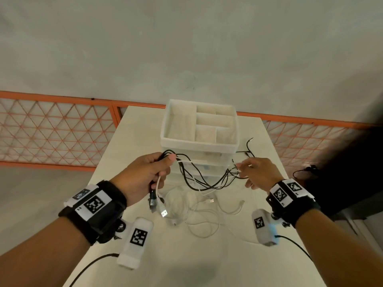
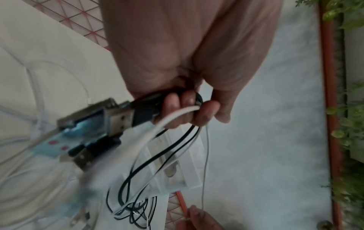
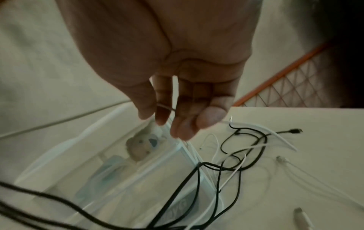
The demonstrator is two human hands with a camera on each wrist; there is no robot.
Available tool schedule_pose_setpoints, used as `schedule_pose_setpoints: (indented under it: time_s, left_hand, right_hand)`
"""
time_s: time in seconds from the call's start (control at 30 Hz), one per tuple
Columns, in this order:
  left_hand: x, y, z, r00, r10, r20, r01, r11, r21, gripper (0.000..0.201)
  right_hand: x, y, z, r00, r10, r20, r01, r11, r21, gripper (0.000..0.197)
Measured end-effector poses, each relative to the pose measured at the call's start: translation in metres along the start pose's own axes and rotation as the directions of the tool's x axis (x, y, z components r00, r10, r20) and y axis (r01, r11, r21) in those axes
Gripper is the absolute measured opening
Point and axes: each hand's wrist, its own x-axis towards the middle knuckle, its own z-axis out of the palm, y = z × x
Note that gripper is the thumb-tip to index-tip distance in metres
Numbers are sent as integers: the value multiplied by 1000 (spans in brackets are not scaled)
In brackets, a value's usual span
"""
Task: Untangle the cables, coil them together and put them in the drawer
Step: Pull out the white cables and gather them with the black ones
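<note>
My left hand (image 1: 145, 175) is raised above the white table (image 1: 207, 266) and grips a bundle of black and white cables (image 1: 199, 181). Their USB plugs (image 2: 118, 118) hang below the fist (image 2: 187, 105). The strands sag across to my right hand (image 1: 248, 172), where thumb and index finger (image 3: 161, 113) pinch a thin white cable (image 3: 165, 106). Black cable loops (image 3: 197, 186) trail over the table. The white drawer unit (image 1: 203, 162) stands just behind the cables, its drawers closed.
An empty compartment tray (image 1: 196, 142) tops the drawer unit. Loose white cables (image 1: 196, 214) lie on the table under my hands, and black cable ends (image 1: 248, 146) lie right of the unit. An orange mesh fence (image 1: 51, 129) runs behind the table.
</note>
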Motion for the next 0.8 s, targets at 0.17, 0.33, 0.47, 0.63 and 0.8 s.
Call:
schedule_pose_setpoints:
  time_s: [0.17, 0.33, 0.47, 0.63, 0.8]
  left_hand:
    - [0, 0, 1, 1000, -6, 14, 5, 997, 79, 24]
    - [-6, 2, 4, 994, 39, 100, -70, 941, 332, 20]
    - [-13, 8, 18, 978, 54, 200, -156, 828, 538, 26]
    - [-22, 12, 2, 986, 113, 122, -161, 837, 524, 47]
    - [-24, -9, -24, 985, -156, 75, 47, 656, 753, 32]
  right_hand:
    - [1, 5, 3, 995, -60, 85, 72, 988, -138, 31]
    - [-38, -38, 16, 931, -339, 138, 356, 926, -127, 67]
    - [-67, -71, 64, 800, -504, 326, 540, 841, -25, 30]
    - [-31, -31, 62, 912, -20, 410, 153, 943, -295, 17]
    - [-1, -6, 25, 967, -233, -99, 177, 902, -395, 5]
